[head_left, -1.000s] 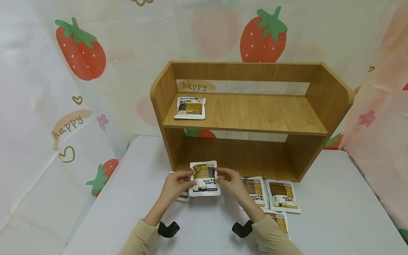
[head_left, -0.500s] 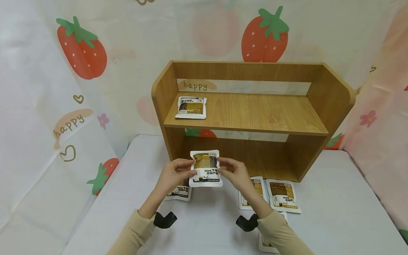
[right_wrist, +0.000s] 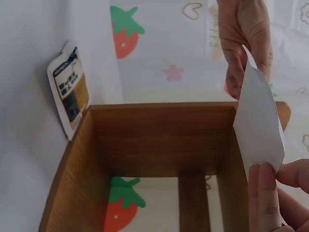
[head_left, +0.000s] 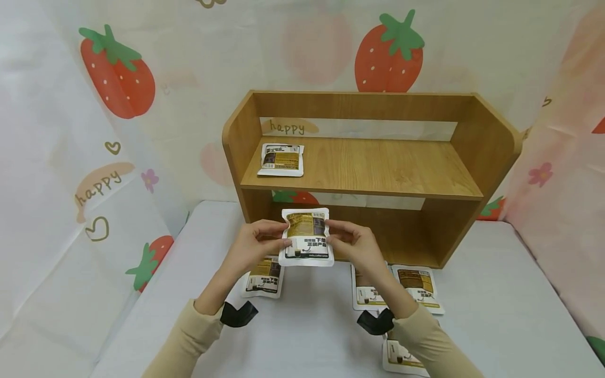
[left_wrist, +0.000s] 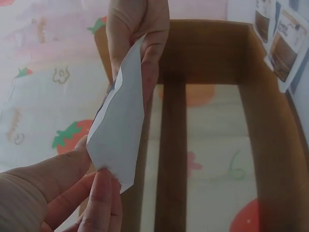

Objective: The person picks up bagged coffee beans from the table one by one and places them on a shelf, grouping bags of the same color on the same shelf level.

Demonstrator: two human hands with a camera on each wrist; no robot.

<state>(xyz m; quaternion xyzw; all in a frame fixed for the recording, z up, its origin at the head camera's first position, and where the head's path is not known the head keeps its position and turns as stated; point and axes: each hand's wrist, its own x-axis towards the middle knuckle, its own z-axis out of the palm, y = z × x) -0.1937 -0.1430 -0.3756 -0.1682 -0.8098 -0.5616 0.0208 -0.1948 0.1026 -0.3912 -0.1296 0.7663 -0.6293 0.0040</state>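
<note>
Between my two hands a white coffee pouch [head_left: 306, 237] with a gold-and-black label is held up in front of the shelf. My left hand [head_left: 255, 241] pinches its left edge between thumb and fingers, and my right hand [head_left: 356, 245] pinches the right edge the same way. In the left wrist view the pouch [left_wrist: 118, 116] appears from the side, its plain white back facing the shelf. A similar pouch [head_left: 263, 277] lies on the table below my left hand. Under my right forearm and beside it lie several more, among them a pouch [head_left: 418, 287] at the right.
A two-level wooden shelf [head_left: 373, 163] stands at the back of the table. One pouch [head_left: 281, 160] lies at the left of its upper board. The white tabletop [head_left: 491, 304] extends to the right, and a strawberry-printed cloth [head_left: 189, 68] hangs behind.
Both hands have raised the held pouch off the table area, up toward the shelf's middle board. The pouch lying below my left hand is now more exposed.
</note>
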